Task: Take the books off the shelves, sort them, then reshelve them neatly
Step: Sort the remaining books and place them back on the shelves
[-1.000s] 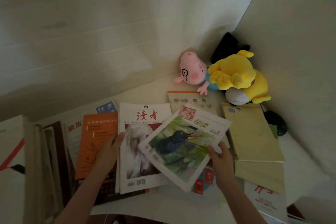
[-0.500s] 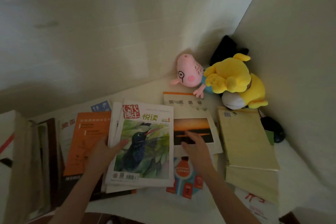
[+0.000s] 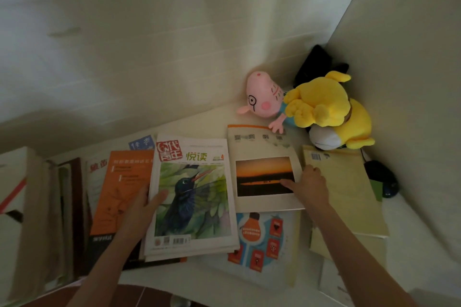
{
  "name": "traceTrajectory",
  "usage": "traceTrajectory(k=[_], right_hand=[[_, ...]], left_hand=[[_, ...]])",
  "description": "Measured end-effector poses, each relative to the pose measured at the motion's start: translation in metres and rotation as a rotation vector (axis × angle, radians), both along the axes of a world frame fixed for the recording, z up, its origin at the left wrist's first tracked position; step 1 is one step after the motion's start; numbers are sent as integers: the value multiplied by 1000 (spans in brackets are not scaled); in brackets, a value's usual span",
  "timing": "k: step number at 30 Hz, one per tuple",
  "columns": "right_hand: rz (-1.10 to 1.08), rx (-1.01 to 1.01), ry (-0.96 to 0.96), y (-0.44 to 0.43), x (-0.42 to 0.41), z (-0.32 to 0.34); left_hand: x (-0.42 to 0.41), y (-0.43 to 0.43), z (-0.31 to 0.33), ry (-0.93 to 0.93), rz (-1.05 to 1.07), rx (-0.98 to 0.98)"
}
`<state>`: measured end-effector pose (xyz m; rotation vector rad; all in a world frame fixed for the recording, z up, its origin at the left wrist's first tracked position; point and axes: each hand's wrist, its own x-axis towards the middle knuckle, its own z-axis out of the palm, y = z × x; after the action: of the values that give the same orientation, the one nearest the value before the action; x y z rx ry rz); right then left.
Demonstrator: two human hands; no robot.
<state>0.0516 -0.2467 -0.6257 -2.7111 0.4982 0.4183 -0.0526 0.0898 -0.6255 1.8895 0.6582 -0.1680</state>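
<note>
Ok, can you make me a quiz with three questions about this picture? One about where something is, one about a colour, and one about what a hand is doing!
1. Where is the pink pig plush toy?
A. In the far corner, beside the yellow plush toy
B. On the floor
C. Inside a box

2. What colour is the paperback book lying just left of the magazine with the bird cover?
A. Purple
B. Orange
C. Silver

3. What is the left hand doing?
A. Waving in the air
B. Holding a pencil
C. Gripping the bird magazine's left edge

Answers:
1 A: the pig lies next to the yellow toy where the walls meet.
2 B: its cover is plainly orange.
3 C: the thumb lies on the cover at that edge.
</note>
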Motion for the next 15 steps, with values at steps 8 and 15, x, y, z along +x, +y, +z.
traceTrajectory(k=[8, 15], right_hand=[[9, 437, -395, 34, -38, 86], [629, 114, -470, 73, -111, 30]], left_hand=[[0, 4, 0, 28, -5, -77], [0, 5, 3, -13, -25, -99]])
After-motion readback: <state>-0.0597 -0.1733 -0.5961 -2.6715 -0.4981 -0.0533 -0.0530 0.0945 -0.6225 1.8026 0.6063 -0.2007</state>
